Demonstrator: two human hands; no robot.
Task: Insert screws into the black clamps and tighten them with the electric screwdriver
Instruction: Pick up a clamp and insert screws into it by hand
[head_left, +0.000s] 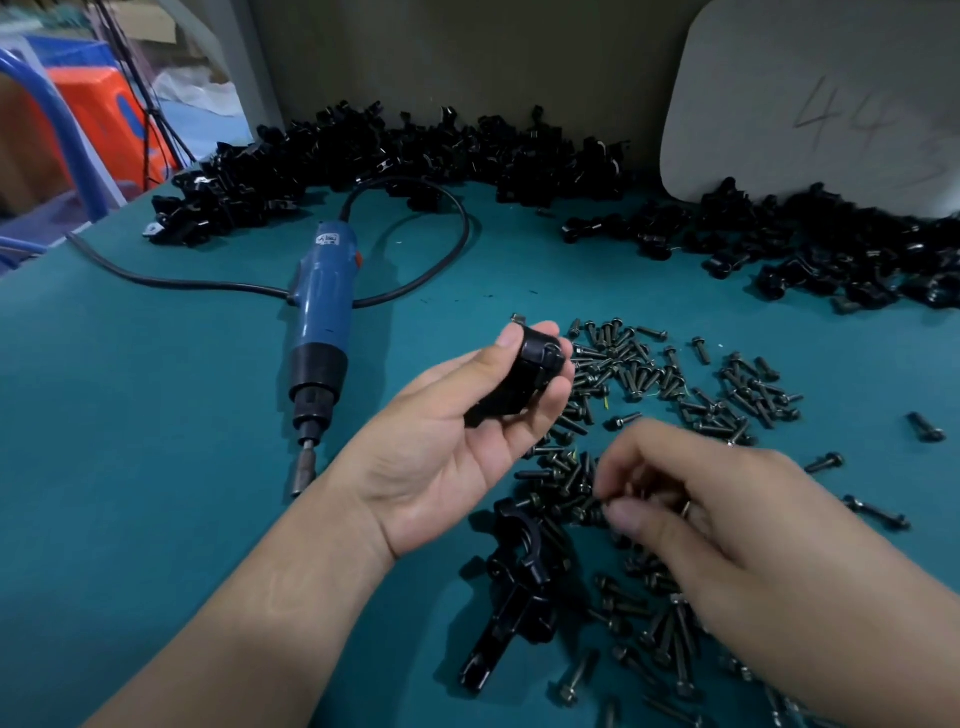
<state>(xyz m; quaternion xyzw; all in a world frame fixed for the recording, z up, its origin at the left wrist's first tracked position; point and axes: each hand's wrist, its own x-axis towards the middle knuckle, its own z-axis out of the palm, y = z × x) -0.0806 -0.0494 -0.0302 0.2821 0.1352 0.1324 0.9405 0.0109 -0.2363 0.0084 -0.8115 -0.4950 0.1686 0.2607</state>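
R hand (727, 525), nearest, hovers palm down over the screw pile (675, 374), fingers curled, thumb & forefinger pinching a screw (598, 502) (blurred). L hand (457, 441), up-left of it, is palm up w/ forearm angled in from bottom left, thumb & fingers gripping a black clamp (524, 379). Electric screwdriver (319, 322) lies on teal table (156, 415), left of L hand, bit toward viewer. Loose clamps (519, 582) lie btwn the wrists.

the pale board (810, 98), far right of the electric screwdriver (322, 312), bears handwritten "44", with a further digit blurred. the screwdriver's white label (332, 240) is too small to read.
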